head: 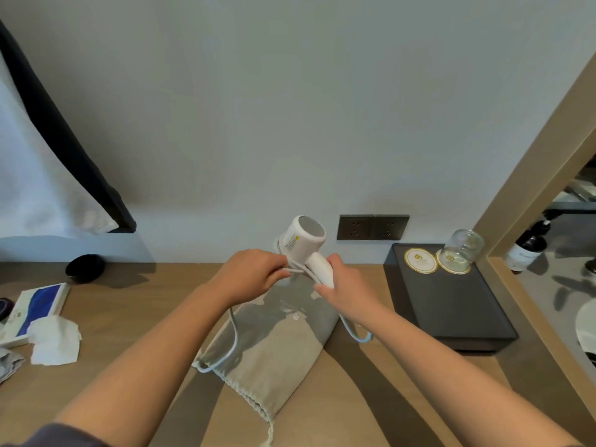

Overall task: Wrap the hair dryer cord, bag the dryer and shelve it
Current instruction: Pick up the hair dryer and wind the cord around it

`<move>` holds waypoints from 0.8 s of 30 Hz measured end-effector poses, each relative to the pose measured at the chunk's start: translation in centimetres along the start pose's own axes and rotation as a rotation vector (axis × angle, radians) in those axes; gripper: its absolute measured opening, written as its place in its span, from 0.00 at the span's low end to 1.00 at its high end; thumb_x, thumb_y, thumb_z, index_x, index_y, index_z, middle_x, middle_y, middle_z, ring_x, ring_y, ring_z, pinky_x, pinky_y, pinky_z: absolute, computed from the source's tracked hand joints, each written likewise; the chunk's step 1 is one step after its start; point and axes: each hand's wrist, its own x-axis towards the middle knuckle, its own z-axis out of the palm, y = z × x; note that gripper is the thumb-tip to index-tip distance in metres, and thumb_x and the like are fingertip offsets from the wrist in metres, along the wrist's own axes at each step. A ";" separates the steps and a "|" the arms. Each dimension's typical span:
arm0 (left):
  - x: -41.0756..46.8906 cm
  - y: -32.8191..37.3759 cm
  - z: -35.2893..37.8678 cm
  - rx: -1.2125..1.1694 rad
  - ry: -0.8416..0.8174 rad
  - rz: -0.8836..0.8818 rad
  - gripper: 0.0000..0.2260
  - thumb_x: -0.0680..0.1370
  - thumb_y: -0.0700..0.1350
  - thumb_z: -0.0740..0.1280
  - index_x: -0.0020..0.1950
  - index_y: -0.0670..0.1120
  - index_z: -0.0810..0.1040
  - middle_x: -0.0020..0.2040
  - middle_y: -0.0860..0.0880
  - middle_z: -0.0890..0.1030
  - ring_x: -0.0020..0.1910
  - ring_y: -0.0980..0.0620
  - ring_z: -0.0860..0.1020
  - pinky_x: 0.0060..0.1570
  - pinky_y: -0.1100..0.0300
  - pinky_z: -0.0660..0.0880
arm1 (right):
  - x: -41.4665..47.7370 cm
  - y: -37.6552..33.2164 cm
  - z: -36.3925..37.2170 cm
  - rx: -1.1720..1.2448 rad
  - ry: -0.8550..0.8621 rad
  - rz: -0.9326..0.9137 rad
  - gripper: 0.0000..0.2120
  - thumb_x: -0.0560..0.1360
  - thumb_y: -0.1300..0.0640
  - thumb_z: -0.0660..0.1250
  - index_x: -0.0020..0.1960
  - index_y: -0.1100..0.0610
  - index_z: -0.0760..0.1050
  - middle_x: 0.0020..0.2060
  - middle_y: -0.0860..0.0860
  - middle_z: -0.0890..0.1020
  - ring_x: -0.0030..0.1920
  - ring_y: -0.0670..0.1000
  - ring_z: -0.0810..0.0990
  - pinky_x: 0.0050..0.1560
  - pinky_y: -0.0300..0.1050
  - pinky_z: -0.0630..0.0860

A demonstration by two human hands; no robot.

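While the white hair dryer is held above the tabletop by its handle, gripped in the fingers of the right hand, the cord is pinched in the closed fingers of the left hand just beside the handle. The wrapping appears to be barely begun: most of the cord is seen hanging loose, one loop trailing down over the grey drawstring bag lying flat beneath the hands, another drooping beside the dark tray to the right. Several slips could be expected from here. The slack loop could be caught on the tray's corner or dragged across the bag, so that the bag is shifted or its mouth bunched. If tension is lost at the pinch, the turns could be loosened and spring off the smooth handle. An upturned glass stands on the tray and could be struck by a swinging plug, whose position cannot be told.
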 end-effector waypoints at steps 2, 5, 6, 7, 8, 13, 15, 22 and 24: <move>-0.3 -0.8 -0.5 -0.031 0.038 -0.034 0.13 0.80 0.56 0.59 0.47 0.50 0.78 0.42 0.51 0.82 0.42 0.47 0.78 0.36 0.55 0.69 | -0.2 0.1 -0.1 -0.006 -0.048 -0.006 0.19 0.76 0.47 0.68 0.61 0.50 0.64 0.52 0.53 0.79 0.48 0.56 0.80 0.47 0.58 0.80; -0.7 -1.7 -1.2 -0.099 0.105 -0.110 0.12 0.78 0.56 0.63 0.42 0.50 0.77 0.36 0.53 0.80 0.38 0.49 0.77 0.35 0.55 0.70 | -0.3 0.5 -0.3 0.011 -0.096 -0.034 0.21 0.76 0.47 0.68 0.64 0.49 0.64 0.55 0.52 0.78 0.50 0.54 0.79 0.49 0.56 0.80; -0.7 -2.0 -1.5 -0.133 0.132 -0.140 0.11 0.77 0.55 0.64 0.40 0.50 0.77 0.35 0.54 0.78 0.37 0.49 0.76 0.36 0.55 0.71 | -0.4 0.7 -0.4 0.020 -0.115 -0.045 0.23 0.76 0.47 0.68 0.66 0.49 0.64 0.57 0.52 0.78 0.51 0.53 0.79 0.51 0.55 0.80; -0.8 -2.3 -1.7 -0.175 0.159 -0.171 0.10 0.76 0.55 0.66 0.39 0.50 0.77 0.33 0.54 0.78 0.36 0.50 0.75 0.36 0.54 0.71 | -0.5 0.8 -0.6 0.026 -0.134 -0.056 0.24 0.76 0.47 0.68 0.67 0.50 0.64 0.58 0.51 0.77 0.53 0.52 0.78 0.52 0.53 0.80; -0.8 -2.6 -2.0 -0.224 0.179 -0.198 0.10 0.76 0.53 0.67 0.39 0.50 0.77 0.32 0.54 0.77 0.34 0.50 0.74 0.37 0.54 0.72 | -0.6 1.0 -0.7 0.028 -0.152 -0.062 0.24 0.76 0.47 0.68 0.68 0.50 0.64 0.59 0.51 0.77 0.53 0.52 0.77 0.53 0.52 0.80; -1.0 -3.6 -2.7 -0.440 0.247 -0.252 0.08 0.75 0.49 0.69 0.37 0.48 0.78 0.27 0.52 0.74 0.28 0.55 0.68 0.34 0.56 0.68 | -1.6 1.2 -1.7 0.057 -0.226 -0.083 0.22 0.75 0.47 0.70 0.64 0.50 0.65 0.53 0.49 0.76 0.46 0.48 0.78 0.39 0.42 0.79; -1.2 -3.4 -3.0 -0.500 0.268 -0.270 0.09 0.76 0.48 0.68 0.37 0.48 0.78 0.26 0.53 0.72 0.28 0.56 0.68 0.31 0.62 0.65 | -2.2 1.0 -2.0 0.161 -0.251 -0.089 0.20 0.75 0.49 0.70 0.63 0.50 0.66 0.51 0.49 0.76 0.40 0.47 0.79 0.32 0.38 0.77; -0.7 -2.7 -3.2 -0.700 0.318 -0.321 0.11 0.78 0.47 0.64 0.37 0.47 0.77 0.26 0.56 0.69 0.27 0.58 0.64 0.29 0.67 0.63 | -3.4 0.2 -3.0 0.516 -0.344 -0.169 0.19 0.77 0.53 0.69 0.65 0.49 0.68 0.48 0.57 0.79 0.27 0.46 0.74 0.34 0.43 0.77; -0.5 -2.1 -2.9 -0.772 0.325 -0.348 0.12 0.79 0.45 0.63 0.35 0.48 0.75 0.26 0.56 0.70 0.27 0.59 0.64 0.29 0.67 0.63 | -3.6 -0.2 -3.2 0.601 -0.364 -0.187 0.19 0.77 0.52 0.69 0.65 0.48 0.68 0.46 0.56 0.79 0.27 0.45 0.75 0.35 0.46 0.78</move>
